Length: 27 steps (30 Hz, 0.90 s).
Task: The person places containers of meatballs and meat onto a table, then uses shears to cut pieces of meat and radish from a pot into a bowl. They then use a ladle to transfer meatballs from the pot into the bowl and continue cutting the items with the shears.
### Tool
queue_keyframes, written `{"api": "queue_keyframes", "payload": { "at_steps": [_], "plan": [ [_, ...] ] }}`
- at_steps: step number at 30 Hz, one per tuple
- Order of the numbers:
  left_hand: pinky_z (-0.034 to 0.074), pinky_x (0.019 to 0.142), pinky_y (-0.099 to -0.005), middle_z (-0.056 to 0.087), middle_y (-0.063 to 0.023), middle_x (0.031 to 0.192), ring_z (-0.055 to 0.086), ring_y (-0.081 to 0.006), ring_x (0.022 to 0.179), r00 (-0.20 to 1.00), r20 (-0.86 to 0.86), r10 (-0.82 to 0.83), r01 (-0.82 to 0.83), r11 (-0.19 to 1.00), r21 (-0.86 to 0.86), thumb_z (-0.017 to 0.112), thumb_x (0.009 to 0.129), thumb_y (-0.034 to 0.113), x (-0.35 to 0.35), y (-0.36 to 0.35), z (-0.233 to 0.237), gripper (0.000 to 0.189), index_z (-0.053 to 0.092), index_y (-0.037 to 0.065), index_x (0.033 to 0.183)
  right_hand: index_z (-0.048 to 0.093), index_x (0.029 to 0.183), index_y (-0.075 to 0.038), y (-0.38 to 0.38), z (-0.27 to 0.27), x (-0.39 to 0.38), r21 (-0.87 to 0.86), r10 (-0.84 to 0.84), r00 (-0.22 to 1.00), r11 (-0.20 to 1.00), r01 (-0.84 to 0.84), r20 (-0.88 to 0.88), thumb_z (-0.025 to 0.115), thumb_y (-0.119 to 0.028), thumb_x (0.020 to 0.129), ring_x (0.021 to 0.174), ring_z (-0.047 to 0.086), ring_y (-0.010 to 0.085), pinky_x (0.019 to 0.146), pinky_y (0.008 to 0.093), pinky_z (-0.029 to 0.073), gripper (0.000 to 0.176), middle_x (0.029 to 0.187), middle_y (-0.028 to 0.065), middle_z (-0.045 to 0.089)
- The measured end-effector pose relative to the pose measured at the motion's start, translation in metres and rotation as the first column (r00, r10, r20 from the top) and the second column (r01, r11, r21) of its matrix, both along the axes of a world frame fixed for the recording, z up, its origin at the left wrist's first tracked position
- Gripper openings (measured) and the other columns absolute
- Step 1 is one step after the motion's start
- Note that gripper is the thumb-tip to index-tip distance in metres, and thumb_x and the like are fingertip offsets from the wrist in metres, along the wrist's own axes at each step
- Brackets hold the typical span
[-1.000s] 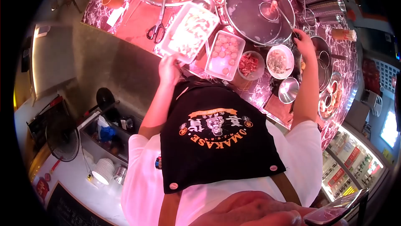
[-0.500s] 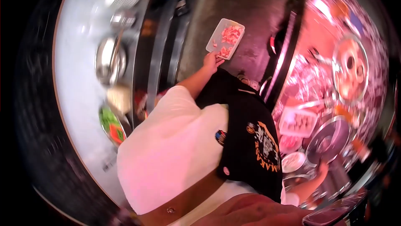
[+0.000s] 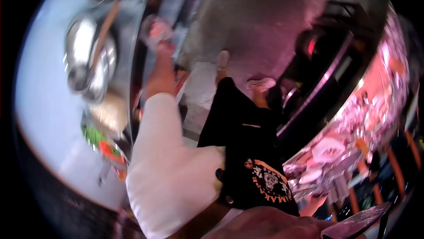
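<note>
At the upper left, my left hand grips the near end of a pale plastic container with pink pieces in it. Motion blurs both, and the box looks foreshortened beside the metal counter edge. My right hand is low on the right, at the near end of the pink-lit counter; its fingers are small and smeared, so I cannot make out their state. A white tray and a round white dish lie on that counter beyond it.
On the left counter stand a large metal pan with a wooden-handled utensil, a pale block and a tray of green and red food. My feet are on the grey floor between the counters.
My left hand has carried the container left, from over the floor to the left counter's edge. My right hand has shifted down and left in view. The view has turned, and my feet now show.
</note>
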State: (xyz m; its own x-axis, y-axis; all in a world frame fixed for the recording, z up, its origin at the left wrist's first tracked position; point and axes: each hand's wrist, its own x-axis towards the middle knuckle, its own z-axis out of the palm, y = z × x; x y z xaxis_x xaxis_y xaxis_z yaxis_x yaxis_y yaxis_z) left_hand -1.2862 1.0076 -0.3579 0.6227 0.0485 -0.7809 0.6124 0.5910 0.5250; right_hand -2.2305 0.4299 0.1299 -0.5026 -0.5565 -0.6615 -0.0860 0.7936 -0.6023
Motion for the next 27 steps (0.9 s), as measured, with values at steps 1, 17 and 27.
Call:
{"api": "queue_keyframes", "payload": {
  "at_steps": [1,17,27],
  "plan": [
    [0.043,0.051,-0.0375,0.049,-0.0031,0.073,0.047,-0.0209,0.06,1.0,-0.027,-0.012,0.015,0.992,0.125,0.056,0.09,0.027,0.009,-0.002,0.001,0.013,0.054,0.013,0.09,0.058,0.087,-0.017,0.009,0.001,0.031,-0.152,-0.121,0.988,0.983,0.106,-0.093,0.057,-0.038,0.094,0.055,0.048,0.0097,0.05,0.0244,0.044,0.023,0.067,-0.0013,0.049],
    [0.046,0.056,-0.0193,0.064,-0.0022,0.079,0.057,-0.0086,0.062,-0.611,0.349,-0.71,0.791,-0.567,0.231,0.069,0.091,0.028,-0.528,-0.528,0.299,0.026,0.066,0.002,0.089,0.046,0.134,-0.008,0.143,-0.064,0.116,-0.618,0.023,1.0,0.786,-0.021,-0.005,0.055,-0.003,0.096,0.075,0.058,0.0121,0.063,0.0243,0.049,0.039,0.096,0.0079,0.063],
    [0.056,0.07,-0.0345,0.063,-0.0116,0.088,0.065,-0.0223,0.078,-0.236,0.142,-0.961,0.97,-0.224,0.092,0.058,0.089,0.009,-0.563,-0.528,0.321,0.015,0.057,-0.003,0.099,0.041,0.135,-0.003,0.22,-0.101,0.127,-0.628,0.082,0.992,0.778,-0.006,0.092,0.046,0.016,0.085,0.077,0.055,0.0084,0.064,0.0204,0.045,0.054,0.096,0.003,0.058]
  ]
}}
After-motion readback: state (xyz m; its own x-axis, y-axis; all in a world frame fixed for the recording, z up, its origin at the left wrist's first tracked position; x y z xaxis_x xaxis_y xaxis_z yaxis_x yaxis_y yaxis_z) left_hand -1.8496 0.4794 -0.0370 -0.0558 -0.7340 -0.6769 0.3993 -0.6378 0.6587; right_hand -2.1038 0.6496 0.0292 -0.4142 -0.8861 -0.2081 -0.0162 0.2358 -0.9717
